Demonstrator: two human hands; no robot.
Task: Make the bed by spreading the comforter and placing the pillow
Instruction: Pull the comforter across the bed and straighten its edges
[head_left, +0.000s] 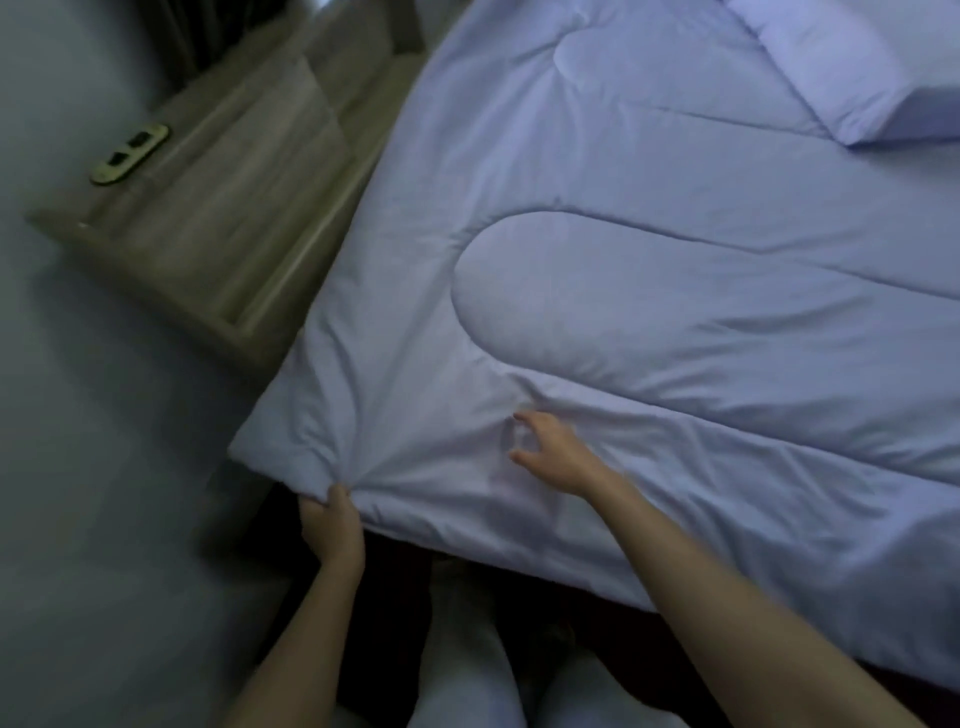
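Note:
A white quilted comforter (649, 270) lies spread over the bed, filling most of the view. A white pillow (821, 62) rests on it at the top right. My left hand (332, 525) grips the comforter's near edge close to its left corner, and the fabric bunches into folds around the fingers. My right hand (550, 447) is over the comforter a little further in, with thumb and fingers spread and slightly curved; it holds nothing. Wrinkles run from both hands.
A wooden bedside unit (218, 218) stands against the wall left of the bed, with a brass switch plate (130, 153) beside it. Grey wall fills the left side. My legs in light trousers (467, 665) stand at the dark bed base.

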